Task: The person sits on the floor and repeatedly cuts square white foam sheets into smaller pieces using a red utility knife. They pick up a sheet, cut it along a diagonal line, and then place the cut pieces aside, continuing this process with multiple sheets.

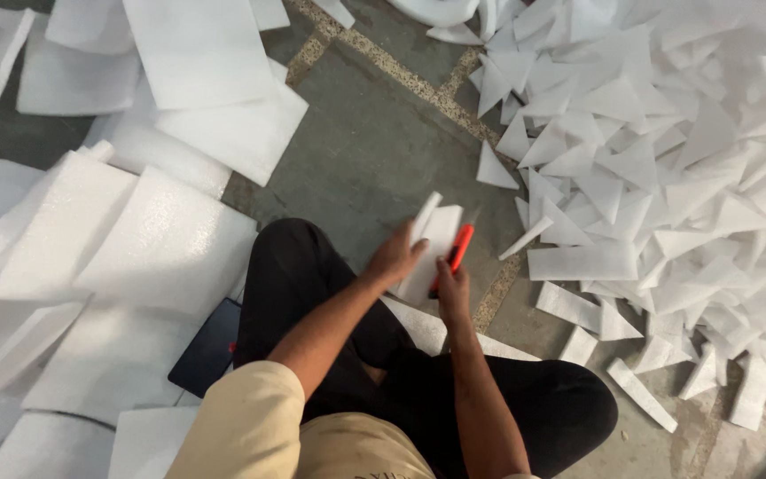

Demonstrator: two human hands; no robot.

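My left hand [394, 257] grips a white foam sheet piece [432, 244], held upright above the floor in front of my knees. My right hand [451, 282] is closed around an orange utility knife [459, 248], whose body lies against the right edge of that foam piece. Both forearms reach forward over my crossed legs in black trousers [312, 284]. The knife's blade is hidden by the foam and motion blur.
A large heap of white foam triangles [658, 160] covers the floor at right. Big white foam sheets [117, 239] are stacked at left. A dark flat tablet-like object [210, 350] lies beside my left knee. Grey tiled floor [374, 142] shows ahead.
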